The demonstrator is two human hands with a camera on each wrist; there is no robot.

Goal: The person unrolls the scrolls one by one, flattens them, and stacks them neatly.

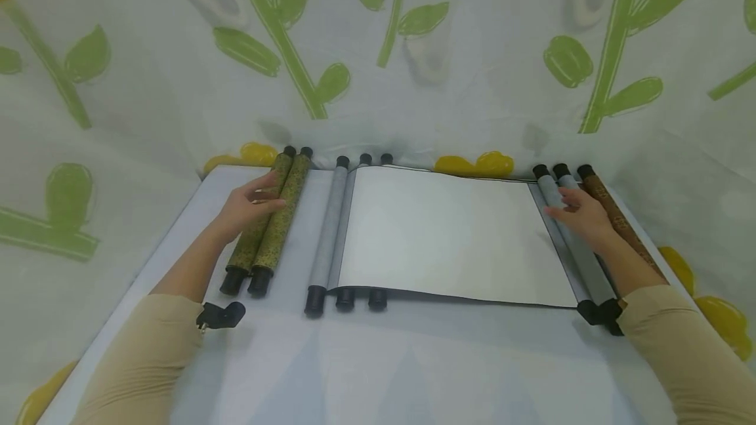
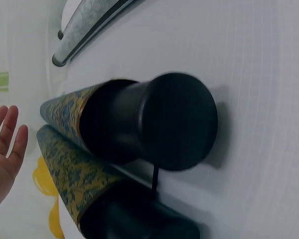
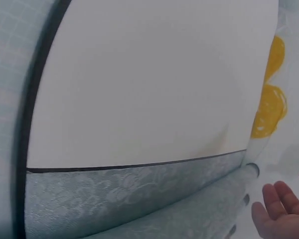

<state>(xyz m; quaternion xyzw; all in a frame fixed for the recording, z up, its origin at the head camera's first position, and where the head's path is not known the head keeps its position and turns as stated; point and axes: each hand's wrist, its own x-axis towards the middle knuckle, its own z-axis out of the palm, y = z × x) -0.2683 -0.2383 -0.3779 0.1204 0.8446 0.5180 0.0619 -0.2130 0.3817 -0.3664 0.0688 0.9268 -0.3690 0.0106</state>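
Observation:
A hanging scroll lies partly unrolled, its white paper (image 1: 440,235) edged with grey-blue brocade (image 3: 134,191). Its left roller (image 1: 331,228) and right roll (image 1: 571,248) have dark knobs. My right hand (image 1: 581,214) hovers over that roll with fingers relaxed; the right wrist view shows the fingers extended, holding nothing. On the left, two green-gold patterned scrolls (image 1: 282,225) lie rolled side by side with black end knobs (image 2: 177,122). Above them my left hand (image 1: 251,205) spreads its thumb and fingers, gripping nothing. In the head view I cannot tell if either hand touches a roll.
Right of the open scroll lie another grey roll (image 1: 565,176) and a brown patterned roll (image 1: 617,222). Two more black knobs (image 1: 378,299) show under the paper's left part. A white cloth (image 1: 413,372) covers the table; a flower-printed sheet (image 1: 472,84) rises behind.

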